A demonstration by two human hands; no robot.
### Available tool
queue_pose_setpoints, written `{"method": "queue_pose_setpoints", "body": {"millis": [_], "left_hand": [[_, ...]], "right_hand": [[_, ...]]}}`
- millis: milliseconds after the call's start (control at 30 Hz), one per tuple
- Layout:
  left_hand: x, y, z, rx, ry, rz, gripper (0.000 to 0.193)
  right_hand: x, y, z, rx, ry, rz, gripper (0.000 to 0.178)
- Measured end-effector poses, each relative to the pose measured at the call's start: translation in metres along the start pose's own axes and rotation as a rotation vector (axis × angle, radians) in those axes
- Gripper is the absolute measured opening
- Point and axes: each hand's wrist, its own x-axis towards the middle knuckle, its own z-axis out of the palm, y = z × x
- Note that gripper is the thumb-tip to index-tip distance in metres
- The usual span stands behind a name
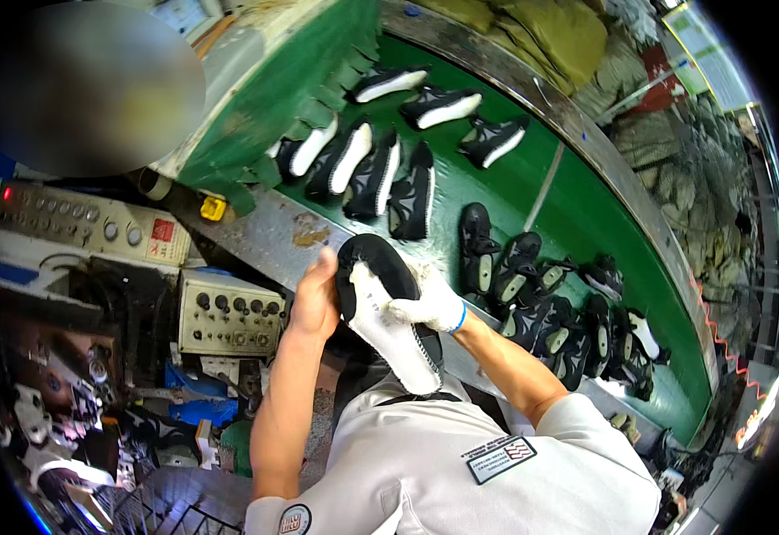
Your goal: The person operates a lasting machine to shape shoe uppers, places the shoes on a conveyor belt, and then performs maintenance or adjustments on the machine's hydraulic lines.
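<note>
A black shoe upper (376,325) is held in front of my body, its white sole side facing up and stitching along the white edge. Its black rounded end points away from me, and the white end reaches toward my waist. My left hand (316,299), bare, grips the upper's left side with the thumb up along the edge. On the opposite side my right hand (432,301), in a white glove with a blue cuff edge, closes around it with fingers over the white underside. Some of the right fingers are hidden behind the upper.
Ahead runs a green conveyor belt (541,174) carrying several black shoe uppers (351,160) and more dark shoes (516,267) at right. Left of me stand a control panel (86,223), a knobbed control box (232,312) and machinery. A metal ledge (296,227) borders the belt.
</note>
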Motion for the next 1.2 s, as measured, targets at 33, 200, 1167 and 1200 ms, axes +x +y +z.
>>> {"method": "queue_pose_setpoints", "body": {"millis": [33,200,1167,1200], "left_hand": [[0.005,0.008,0.004,0.145,0.036,-0.082,0.05],[0.076,-0.023,0.063,0.309,-0.031,-0.152,0.027],[-0.071,-0.058,-0.088,0.486,0.686,-0.014,0.033],[-0.081,-0.049,-0.093,0.494,0.722,0.028,0.034]], "right_hand": [[-0.004,0.0,0.005,0.028,0.021,-0.03,0.088],[-0.027,-0.019,-0.087,-0.147,0.043,-0.07,0.089],[0.088,0.142,-0.241,0.167,0.456,0.437,0.047],[0.074,0.129,-0.21,0.242,0.344,0.408,0.053]]}}
